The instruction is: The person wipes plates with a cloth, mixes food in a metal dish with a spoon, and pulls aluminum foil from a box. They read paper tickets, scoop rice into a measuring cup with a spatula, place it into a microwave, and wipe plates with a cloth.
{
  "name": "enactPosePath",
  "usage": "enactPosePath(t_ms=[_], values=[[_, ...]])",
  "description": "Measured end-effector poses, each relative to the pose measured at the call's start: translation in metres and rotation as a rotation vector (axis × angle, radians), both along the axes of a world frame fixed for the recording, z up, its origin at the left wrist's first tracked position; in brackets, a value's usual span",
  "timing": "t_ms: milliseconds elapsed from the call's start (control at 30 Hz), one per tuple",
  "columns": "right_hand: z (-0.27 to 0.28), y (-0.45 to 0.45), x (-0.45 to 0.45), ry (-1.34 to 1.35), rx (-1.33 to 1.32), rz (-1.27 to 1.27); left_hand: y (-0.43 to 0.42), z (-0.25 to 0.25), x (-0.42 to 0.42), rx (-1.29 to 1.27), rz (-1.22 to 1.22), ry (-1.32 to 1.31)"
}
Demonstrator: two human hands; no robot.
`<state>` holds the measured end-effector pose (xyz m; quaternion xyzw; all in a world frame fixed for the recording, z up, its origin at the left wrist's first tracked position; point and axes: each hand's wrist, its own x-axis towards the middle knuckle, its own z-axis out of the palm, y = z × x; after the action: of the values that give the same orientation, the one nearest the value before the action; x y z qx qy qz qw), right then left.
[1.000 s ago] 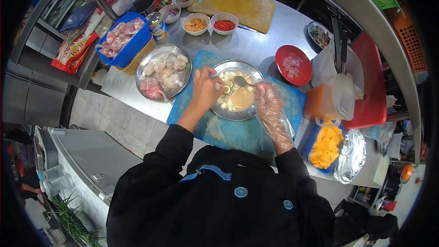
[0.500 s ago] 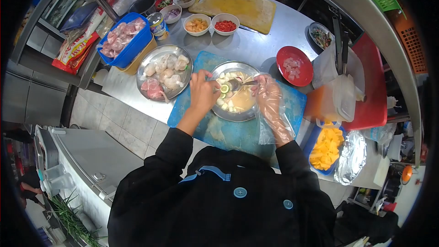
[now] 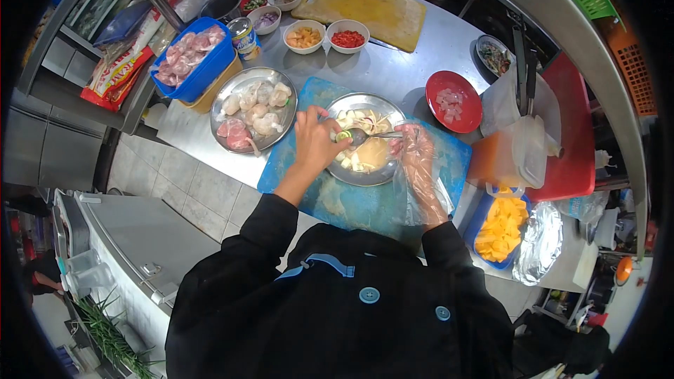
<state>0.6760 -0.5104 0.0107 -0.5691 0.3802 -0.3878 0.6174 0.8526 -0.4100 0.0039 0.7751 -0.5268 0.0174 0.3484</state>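
My bare left hand point(image 3: 316, 139) pinches a small green-rimmed cut fruit point(image 3: 342, 136), which looks like a lime half, over the left side of a round metal plate point(image 3: 365, 181). In a clear plastic glove, my right hand point(image 3: 417, 151) grips a spoon point(image 3: 379, 135) by its handle. The bowl of the spoon meets or nearly meets the cut fruit. Pale chopped pieces point(image 3: 365, 121) and a beige paste point(image 3: 372, 153) lie in the plate, which rests on a blue cutting board point(image 3: 337, 207).
Left of the board stands a metal tray point(image 3: 228, 144) of raw meat pieces, with a blue bin point(image 3: 161, 85) behind. Bowls of chopped orange point(image 3: 304, 36) and red point(image 3: 347, 37) pieces sit farther back. To the right are a red plate point(image 3: 469, 116), an orange-filled container point(image 3: 502, 158) and a yellow-filled tub point(image 3: 500, 228).
The spoon's bowl has come up against the cut fruit, and the fruit is tilted. Both hands stay over the plate. The pale pieces lie somewhat differently.
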Motion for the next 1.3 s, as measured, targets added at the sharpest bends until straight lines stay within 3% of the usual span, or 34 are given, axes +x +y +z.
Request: enactPosePath(t_ms=[200,400,600,767,900,967,1300], values=[[-0.01,-0.002,0.0,-0.047,0.033,-0.013,0.0,0.004,0.008,0.045,-0.01,0.017],[-0.028,-0.007,-0.004,-0.168,0.311,-0.063,0.009,0.016,0.024,0.027,-0.006,0.005],[0.006,-0.01,-0.019,-0.046,0.205,-0.069,0.009,0.012,0.022,0.026,-0.074,-0.048],[0.016,0.005,-0.005,0.063,-0.108,-0.054,0.0,0.011,0.02,0.105,-0.079,-0.066],[0.023,0.011,0.001,0.131,-0.14,-0.035,-0.004,0.017,0.022,0.053,-0.192,-0.052],[0.022,0.012,0.002,0.165,-0.162,-0.06,-0.002,0.023,0.023,0.15,-0.254,-0.078],[0.019,0.015,0.007,0.15,-0.33,0.019,0.002,0.012,0.024,0.097,-0.21,-0.004]])
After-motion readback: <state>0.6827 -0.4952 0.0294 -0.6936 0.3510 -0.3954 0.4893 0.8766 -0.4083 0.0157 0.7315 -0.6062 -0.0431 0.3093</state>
